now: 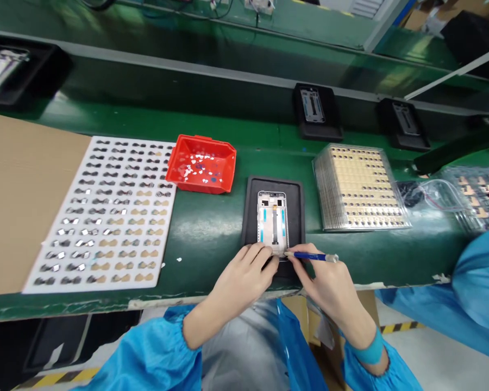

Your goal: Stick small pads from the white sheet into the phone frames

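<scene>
A phone frame (274,225), with blue strips and a dark ribbon cable running down its middle, lies in a black foam tray (295,212) before me. At its lower left edge, my left hand (246,274) has its fingers curled, with thumb and fingertips pinching the frame. My right hand (328,279) is closed around a blue pen-like tool (313,256). The tool lies nearly level, its tip end at the frame's lower right corner, and its clear end points right. My fingertips hide the bottom edge of the frame and whatever small part may be there.
To the left stands a red bin (220,187) with small white and blue scraps, beside a white sheet (163,271) of small parts in rows. Stacked clear trays (356,184) of parts are on the right. More black foam trays (320,133) sit farther back. A blue sleeve (478,282) shows at right.
</scene>
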`<action>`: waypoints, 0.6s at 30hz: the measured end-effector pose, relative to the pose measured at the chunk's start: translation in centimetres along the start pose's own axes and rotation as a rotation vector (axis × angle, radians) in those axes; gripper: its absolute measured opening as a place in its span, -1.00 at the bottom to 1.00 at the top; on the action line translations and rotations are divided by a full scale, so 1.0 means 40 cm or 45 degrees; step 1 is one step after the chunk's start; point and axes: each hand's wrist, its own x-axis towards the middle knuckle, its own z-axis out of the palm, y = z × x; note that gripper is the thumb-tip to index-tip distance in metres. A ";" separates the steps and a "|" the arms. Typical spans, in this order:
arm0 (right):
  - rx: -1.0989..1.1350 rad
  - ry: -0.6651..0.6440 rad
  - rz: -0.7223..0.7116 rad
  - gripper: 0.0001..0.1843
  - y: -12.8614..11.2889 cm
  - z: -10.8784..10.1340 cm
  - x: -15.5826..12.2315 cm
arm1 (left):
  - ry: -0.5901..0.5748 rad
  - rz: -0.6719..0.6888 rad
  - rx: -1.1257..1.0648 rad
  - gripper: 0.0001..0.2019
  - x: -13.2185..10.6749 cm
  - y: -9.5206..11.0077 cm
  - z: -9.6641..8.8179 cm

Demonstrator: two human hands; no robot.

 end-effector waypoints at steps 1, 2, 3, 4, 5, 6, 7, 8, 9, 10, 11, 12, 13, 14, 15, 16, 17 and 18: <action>0.022 -0.007 0.013 -0.72 -0.001 -0.001 -0.001 | -0.004 -0.003 0.004 -0.76 0.000 0.001 0.000; 0.040 -0.005 0.021 -0.72 -0.001 -0.002 -0.002 | -0.011 -0.008 0.011 -0.75 0.000 0.002 -0.002; 0.054 -0.003 0.029 -0.73 -0.002 -0.003 -0.004 | -0.021 -0.011 0.018 -0.73 0.001 0.004 -0.003; 0.070 0.001 0.037 -0.75 -0.003 -0.002 -0.007 | -0.034 -0.012 0.028 -0.72 0.002 0.006 -0.005; 0.090 0.003 0.045 -0.77 -0.004 -0.001 -0.010 | -0.051 -0.012 0.039 -0.72 0.003 0.008 -0.006; 0.117 0.000 0.055 -0.79 -0.005 0.000 -0.014 | -0.071 -0.011 0.052 -0.71 0.003 0.010 -0.007; 0.144 -0.003 0.069 -0.80 -0.007 0.003 -0.017 | -0.091 -0.008 0.065 -0.71 0.003 0.013 -0.007; 0.167 0.003 0.085 -0.81 -0.008 0.005 -0.020 | -0.109 -0.007 0.076 -0.71 0.002 0.016 -0.007; 0.187 0.013 0.106 -0.82 -0.009 0.007 -0.021 | -0.120 -0.008 0.083 -0.70 0.001 0.019 -0.006; 0.204 0.026 0.128 -0.82 -0.009 0.009 -0.021 | -0.126 -0.012 0.086 -0.69 -0.001 0.023 -0.005; 0.221 0.034 0.150 -0.82 -0.009 0.010 -0.020 | -0.126 -0.016 0.086 -0.68 -0.003 0.027 -0.005; 0.239 0.037 0.173 -0.82 -0.009 0.010 -0.017 | -0.122 -0.022 0.086 -0.67 -0.005 0.031 -0.004; 0.265 0.036 0.193 -0.81 -0.009 0.009 -0.013 | -0.120 -0.031 0.086 -0.66 -0.007 0.035 -0.003; 0.300 0.026 0.215 -0.80 -0.008 0.007 -0.009 | -0.121 -0.041 0.089 -0.65 -0.009 0.038 -0.002; 0.344 0.011 0.239 -0.79 -0.007 0.005 -0.004 | -0.126 -0.049 0.094 -0.63 -0.010 0.042 -0.002; 0.399 0.009 0.273 -0.79 -0.007 0.003 -0.001 | -0.136 -0.054 0.100 -0.61 -0.011 0.044 -0.002; 0.469 0.023 0.320 -0.79 -0.008 0.001 0.001 | -0.149 -0.057 0.104 -0.59 -0.011 0.045 -0.003; 0.552 0.062 0.380 -0.79 -0.009 0.001 0.001 | -0.159 -0.058 0.104 -0.57 -0.011 0.044 -0.004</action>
